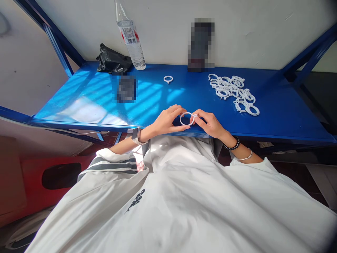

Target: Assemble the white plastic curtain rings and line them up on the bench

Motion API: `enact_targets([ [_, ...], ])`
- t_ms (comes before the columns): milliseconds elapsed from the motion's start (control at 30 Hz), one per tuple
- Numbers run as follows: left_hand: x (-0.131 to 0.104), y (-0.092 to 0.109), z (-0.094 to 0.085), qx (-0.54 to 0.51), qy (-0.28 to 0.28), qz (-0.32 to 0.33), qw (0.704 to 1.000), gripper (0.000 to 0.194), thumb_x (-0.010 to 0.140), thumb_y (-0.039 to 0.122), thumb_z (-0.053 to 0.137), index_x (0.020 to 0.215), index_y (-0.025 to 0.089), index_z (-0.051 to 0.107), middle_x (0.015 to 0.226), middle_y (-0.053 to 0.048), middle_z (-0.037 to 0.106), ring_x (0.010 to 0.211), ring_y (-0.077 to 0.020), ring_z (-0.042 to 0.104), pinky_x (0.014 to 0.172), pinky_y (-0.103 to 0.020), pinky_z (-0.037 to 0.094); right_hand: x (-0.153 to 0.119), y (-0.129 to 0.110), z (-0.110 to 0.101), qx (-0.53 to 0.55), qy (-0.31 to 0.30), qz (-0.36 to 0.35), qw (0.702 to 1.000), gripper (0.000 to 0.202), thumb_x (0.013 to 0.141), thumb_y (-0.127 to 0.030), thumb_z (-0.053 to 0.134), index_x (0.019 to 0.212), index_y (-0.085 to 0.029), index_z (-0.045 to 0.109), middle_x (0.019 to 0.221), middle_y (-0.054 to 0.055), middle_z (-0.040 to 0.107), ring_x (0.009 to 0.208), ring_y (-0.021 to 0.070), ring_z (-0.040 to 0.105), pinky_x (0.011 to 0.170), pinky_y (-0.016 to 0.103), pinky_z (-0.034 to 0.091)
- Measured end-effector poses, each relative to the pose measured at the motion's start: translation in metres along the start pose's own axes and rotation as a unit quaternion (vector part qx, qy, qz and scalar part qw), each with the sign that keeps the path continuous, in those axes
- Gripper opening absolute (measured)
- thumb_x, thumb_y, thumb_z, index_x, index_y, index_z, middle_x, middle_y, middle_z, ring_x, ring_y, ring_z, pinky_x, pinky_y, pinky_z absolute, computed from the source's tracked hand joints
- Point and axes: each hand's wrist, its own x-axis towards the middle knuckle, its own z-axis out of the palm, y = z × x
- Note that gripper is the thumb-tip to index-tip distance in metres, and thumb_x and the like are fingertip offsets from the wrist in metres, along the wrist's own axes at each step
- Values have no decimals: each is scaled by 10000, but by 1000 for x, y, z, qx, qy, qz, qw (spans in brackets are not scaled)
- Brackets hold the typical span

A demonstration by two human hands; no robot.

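A white plastic curtain ring is held between my two hands just above the front edge of the blue table. My left hand has its thumb and fingers curved around the ring's left side. On the ring's right side, my right hand pinches the small eyelet end, which the fingertips partly hide. Farther back on the table lies one separate curtain ring. To the right of my hands, several more white curtain rings are heaped loosely together.
The blue metal table stands against a pale wall, with blue frame posts at both sides. Along the back are a crumpled black plastic bag, a water bottle and a blurred dark object. Another blurred dark item lies at left.
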Motion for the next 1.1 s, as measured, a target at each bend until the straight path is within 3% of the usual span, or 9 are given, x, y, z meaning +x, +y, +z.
enact_targets([
  [200,0,0,0,-6,-11,-2,1000,560,914,681,541,1106,163,635,993,-111,673,899,-229,633,755,-335,520,0,-3,-1,7,-11,-14,1000,433,1042,-513,455,763,-221,611,753,5,687,675,147,641,689,276,497],
  [667,0,3,-3,-22,-30,11,999,542,945,632,513,1218,173,602,1048,-116,670,934,-239,627,778,-340,514,1,0,-1,-8,7,-27,1000,447,1021,-547,488,737,-229,624,711,10,696,669,167,642,698,300,511],
  [967,-1,0,-1,-25,-22,-7,999,606,954,664,509,1321,184,544,1035,-106,688,887,-219,643,746,-321,505,1,0,1,11,13,8,1000,377,1016,-566,489,915,-242,654,690,-13,698,622,155,655,663,276,533],
  [1100,-1,-2,2,-29,6,11,1000,573,967,620,528,1337,182,529,1015,-97,691,868,-201,643,714,-297,503,0,1,1,10,11,11,1000,344,1024,-543,487,986,-243,650,698,-14,708,618,147,660,623,255,519],
])
